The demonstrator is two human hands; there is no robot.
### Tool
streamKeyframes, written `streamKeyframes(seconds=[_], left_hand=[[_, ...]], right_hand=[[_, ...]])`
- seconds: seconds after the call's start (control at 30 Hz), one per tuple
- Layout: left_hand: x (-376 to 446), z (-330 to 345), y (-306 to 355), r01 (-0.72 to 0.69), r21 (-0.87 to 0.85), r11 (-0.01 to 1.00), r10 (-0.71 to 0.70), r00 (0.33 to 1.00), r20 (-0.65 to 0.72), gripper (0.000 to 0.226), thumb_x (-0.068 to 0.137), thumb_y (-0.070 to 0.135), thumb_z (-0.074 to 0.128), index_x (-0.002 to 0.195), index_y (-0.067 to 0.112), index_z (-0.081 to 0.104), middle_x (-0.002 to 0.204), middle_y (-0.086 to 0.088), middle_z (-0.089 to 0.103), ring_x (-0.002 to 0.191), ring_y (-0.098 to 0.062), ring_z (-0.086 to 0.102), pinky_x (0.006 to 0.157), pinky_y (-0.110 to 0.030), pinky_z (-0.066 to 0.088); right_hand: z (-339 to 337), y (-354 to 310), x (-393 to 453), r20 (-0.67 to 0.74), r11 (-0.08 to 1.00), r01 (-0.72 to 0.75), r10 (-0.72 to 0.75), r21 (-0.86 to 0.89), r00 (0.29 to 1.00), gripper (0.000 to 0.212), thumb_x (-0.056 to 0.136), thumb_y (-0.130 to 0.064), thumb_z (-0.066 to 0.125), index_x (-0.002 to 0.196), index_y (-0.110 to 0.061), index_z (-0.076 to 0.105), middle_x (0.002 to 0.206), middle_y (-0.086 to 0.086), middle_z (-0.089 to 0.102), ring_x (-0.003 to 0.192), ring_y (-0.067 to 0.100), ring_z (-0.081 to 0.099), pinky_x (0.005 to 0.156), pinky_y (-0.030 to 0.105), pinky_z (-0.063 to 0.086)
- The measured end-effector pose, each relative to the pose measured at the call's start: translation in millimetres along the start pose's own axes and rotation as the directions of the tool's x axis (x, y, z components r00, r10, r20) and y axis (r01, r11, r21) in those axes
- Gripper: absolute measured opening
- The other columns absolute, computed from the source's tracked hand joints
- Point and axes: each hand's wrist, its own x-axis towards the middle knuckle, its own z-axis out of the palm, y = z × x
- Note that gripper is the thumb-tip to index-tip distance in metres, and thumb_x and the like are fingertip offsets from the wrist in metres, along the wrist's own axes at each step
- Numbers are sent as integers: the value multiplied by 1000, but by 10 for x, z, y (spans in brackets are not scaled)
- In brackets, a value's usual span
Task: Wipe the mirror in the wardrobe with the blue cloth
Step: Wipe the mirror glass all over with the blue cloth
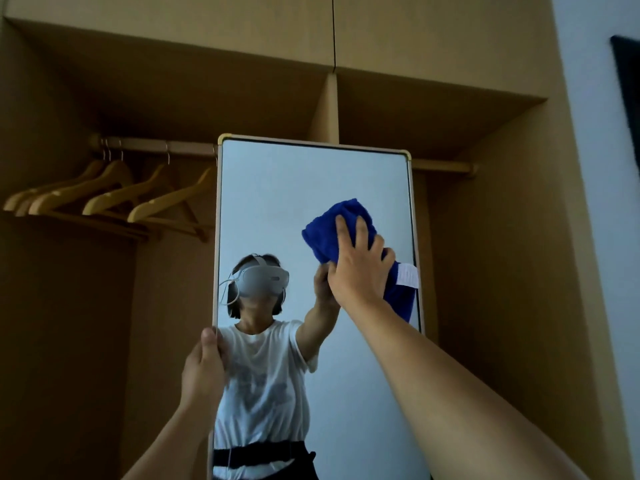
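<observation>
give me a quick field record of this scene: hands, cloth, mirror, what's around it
setting: open wooden wardrobe
mirror: framed, stands upright in the wardrobe
blue cloth: bunched, pressed to the glass near the mirror's right edge, upper half; white label shows
right hand: fingers spread over the cloth, pressing it on the glass
left hand: grips the mirror's left edge, thumb on the front
wooden hangers: empty, on the rail left of the mirror
task state: wiping under way
</observation>
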Motion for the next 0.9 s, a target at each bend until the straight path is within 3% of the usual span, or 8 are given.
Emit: streamKeyframes(seconds=[0.13, 0.47, 0.73, 0.9], left_hand=[[71, 80, 312, -13, -30, 999, 11, 999, -46, 45, 103, 35, 28, 72, 12, 52, 69, -9, 51, 63, -18, 45, 58, -30, 34], [317, 89, 401, -38, 24, 999, 38, 999, -12, 43, 102, 31, 33, 70, 8, 50, 64, -11, 49, 63, -22, 43, 58, -32, 35], [310, 37, 407, 2, 76, 997, -5, 1000, 31, 44, 101, 35, 32, 75, 5, 51, 63, -9, 44, 59, -18, 36, 54, -29, 30], [274, -11, 453, -10, 125, 992, 4, 999, 45, 41, 101, 35, 33, 80, 7, 54, 65, -2, 47, 58, -13, 39, 54, -29, 31]], right_hand=[[-5, 138, 79, -21, 998, 57, -57, -10, 998, 71, 93, -36, 49, 152, -26, 11, 157, 8, 15, 133, 34, 30, 105, 51, 28], [-146, 323, 587, -7, 950, -304, 305, 67, 952, 70, 94, -33, 50, 151, -27, 10, 156, 8, 18, 133, 37, 30, 105, 53, 28], [-225, 303, 942, 28, 855, -478, 483, 202, 875, 70, 92, -33, 52, 150, -27, 14, 154, 9, 23, 129, 39, 32, 105, 57, 27], [-295, 238, 1151, 55, 834, -511, 512, 209, 857, 72, 91, -36, 53, 150, -25, 15, 152, 11, 24, 129, 40, 32, 106, 58, 25]])
